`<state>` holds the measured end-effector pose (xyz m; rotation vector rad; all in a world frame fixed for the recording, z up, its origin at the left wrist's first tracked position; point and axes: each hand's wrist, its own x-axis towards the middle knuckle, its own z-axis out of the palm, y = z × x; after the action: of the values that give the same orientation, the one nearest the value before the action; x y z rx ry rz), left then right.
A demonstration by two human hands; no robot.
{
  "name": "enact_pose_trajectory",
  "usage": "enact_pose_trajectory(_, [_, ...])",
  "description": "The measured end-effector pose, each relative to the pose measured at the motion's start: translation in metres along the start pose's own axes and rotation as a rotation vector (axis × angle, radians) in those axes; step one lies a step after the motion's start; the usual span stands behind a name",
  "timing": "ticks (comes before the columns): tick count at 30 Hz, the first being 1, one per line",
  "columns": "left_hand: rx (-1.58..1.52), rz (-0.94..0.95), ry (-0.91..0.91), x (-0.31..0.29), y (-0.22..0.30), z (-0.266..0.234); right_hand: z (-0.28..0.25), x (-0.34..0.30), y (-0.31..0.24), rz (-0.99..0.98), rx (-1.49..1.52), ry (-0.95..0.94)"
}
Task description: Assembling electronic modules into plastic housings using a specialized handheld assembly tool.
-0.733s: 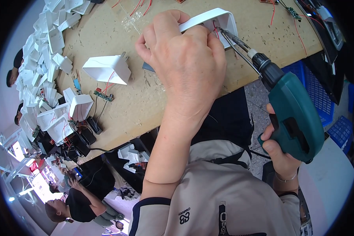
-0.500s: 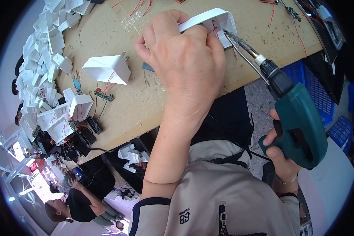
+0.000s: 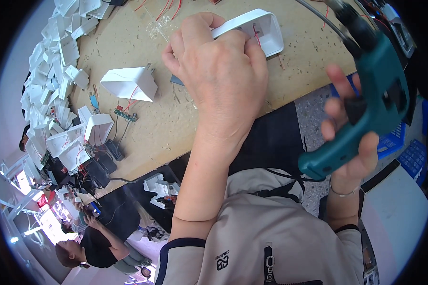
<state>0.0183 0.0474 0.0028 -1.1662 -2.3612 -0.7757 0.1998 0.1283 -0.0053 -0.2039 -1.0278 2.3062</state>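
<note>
My left hand [image 3: 223, 71] is closed around a white plastic housing [image 3: 272, 33] near the table's far side. The housing's open side faces right, showing a thin red wire [image 3: 257, 35] inside. My fingertips are hidden behind the hand and the housing wall. At the right, my right hand [image 3: 356, 166] holds a green soldering gun [image 3: 383, 61] by its handle, with the fingers loosely around it. The gun's tip is out of sight past the top edge. Left of my left hand lies another white housing [image 3: 145, 83] with metal prongs and red wires running to a small green circuit board [image 3: 124, 114].
A large heap of white housings [image 3: 52, 71] lines the left of the wooden table [image 3: 161, 128], with black parts [image 3: 100, 171] below it. Blue baskets [image 3: 411, 161] stand low at the right. Another person [image 3: 100, 247] is at lower left.
My right hand has swung the soldering gun up and right, its tip leaving the housing. Its fingers have loosened around the handle. My left hand and the housing have shifted slightly left.
</note>
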Motion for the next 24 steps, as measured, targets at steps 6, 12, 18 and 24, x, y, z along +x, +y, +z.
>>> enact_pose_trajectory(6, [-0.043,-0.004,-0.013,0.002,0.000,-0.001,0.008,0.040,0.013,0.072,-0.042,-0.107])
enact_pose_trajectory(12, [-0.018,0.004,-0.012,0.002,-0.001,-0.001,0.017,0.051,0.020,0.097,-0.088,-0.041])
enact_pose_trajectory(18, [-0.159,-0.075,-0.075,0.004,-0.003,-0.005,0.014,0.052,0.020,0.107,-0.048,-0.043])
enact_pose_trajectory(24, [-0.192,-0.089,-0.107,0.007,-0.005,-0.006,0.008,0.056,0.019,0.102,-0.091,-0.138])
